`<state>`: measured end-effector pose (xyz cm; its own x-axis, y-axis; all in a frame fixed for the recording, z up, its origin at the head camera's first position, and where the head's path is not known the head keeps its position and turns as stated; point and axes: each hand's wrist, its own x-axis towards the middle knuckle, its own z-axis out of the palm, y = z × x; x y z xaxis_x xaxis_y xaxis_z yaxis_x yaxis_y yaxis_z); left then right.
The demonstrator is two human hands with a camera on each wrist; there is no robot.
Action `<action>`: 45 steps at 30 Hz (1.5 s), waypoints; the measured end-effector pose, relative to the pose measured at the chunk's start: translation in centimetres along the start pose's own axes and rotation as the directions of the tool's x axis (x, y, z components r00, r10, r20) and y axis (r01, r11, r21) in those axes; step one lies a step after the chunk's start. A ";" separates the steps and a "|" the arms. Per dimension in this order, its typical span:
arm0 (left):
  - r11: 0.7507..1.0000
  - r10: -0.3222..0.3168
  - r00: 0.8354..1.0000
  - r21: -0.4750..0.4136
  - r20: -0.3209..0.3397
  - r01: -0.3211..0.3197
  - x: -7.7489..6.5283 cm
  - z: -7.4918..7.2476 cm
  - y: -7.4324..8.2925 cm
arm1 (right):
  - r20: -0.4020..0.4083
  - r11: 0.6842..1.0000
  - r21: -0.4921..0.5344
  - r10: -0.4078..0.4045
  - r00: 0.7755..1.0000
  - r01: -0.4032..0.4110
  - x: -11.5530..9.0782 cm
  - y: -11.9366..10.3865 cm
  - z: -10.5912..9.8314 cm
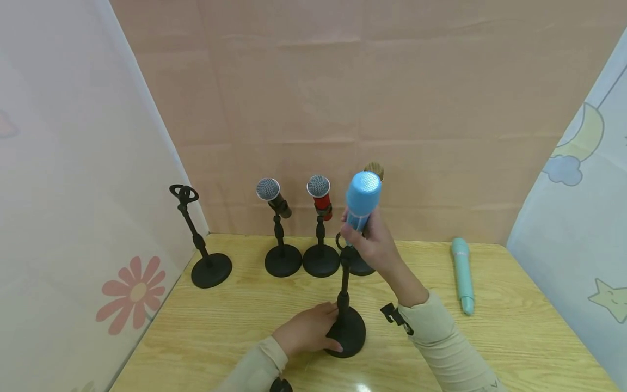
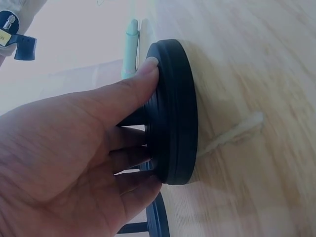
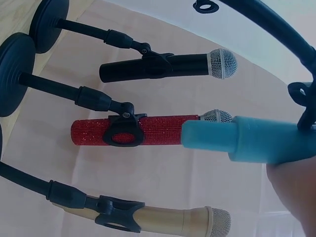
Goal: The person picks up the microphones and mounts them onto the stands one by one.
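Note:
My right hand (image 1: 369, 239) grips a light blue microphone (image 1: 363, 193), its head up, over the stand in front of me. In the right wrist view the tail end of the blue microphone (image 3: 210, 136) points left, and the stand's black clip (image 3: 302, 94) overlaps its body near the fingers. My left hand (image 1: 311, 329) holds the round base of that black microphone stand (image 1: 350, 335) on the table. Seen from the left wrist, the thumb lies at one edge of the base (image 2: 173, 113) and the fingers curl at the other side.
Behind stand a black microphone (image 1: 269, 190), a red one (image 1: 320, 191) and a gold one (image 1: 374, 169), each in a desk stand. One stand with a bare clip (image 1: 208, 267) is at far left. A mint microphone (image 1: 462, 275) lies on the table's right. Paper walls surround the table.

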<state>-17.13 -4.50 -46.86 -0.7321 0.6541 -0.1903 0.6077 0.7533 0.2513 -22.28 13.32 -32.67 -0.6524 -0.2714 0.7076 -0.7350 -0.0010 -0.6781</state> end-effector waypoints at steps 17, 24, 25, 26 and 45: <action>0.999 0.036 0.999 -0.010 0.025 -0.036 1.2 0.7 -0.3 | 0.033 0.990 -0.131 -0.038 0.999 0.042 -0.9 0.3 0.4; 0.999 0.037 0.998 0.007 0.048 -0.038 1.5 0.8 -0.4 | 0.040 0.976 -0.219 -0.004 0.999 0.012 -1.1 0.3 0.1; 0.999 0.037 0.998 0.007 0.049 -0.037 1.6 0.8 -0.4 | 0.039 0.973 -0.228 -0.009 0.999 0.017 -1.1 0.3 0.1; 0.999 0.037 0.998 0.006 0.049 -0.037 1.6 0.9 -0.5 | 0.038 0.972 -0.234 -0.017 0.999 0.026 -1.1 0.3 0.1; 0.999 0.048 0.997 -0.008 0.066 -0.048 1.5 0.6 -0.6 | -0.017 0.935 -0.314 -0.181 0.983 0.166 -1.0 0.6 0.5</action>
<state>-18.42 -3.92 -47.89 -0.6802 0.6926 -0.2400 0.6396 0.7208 0.2673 -22.01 13.14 -33.85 -0.5118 -0.2505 0.8218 -0.8536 0.2564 -0.4535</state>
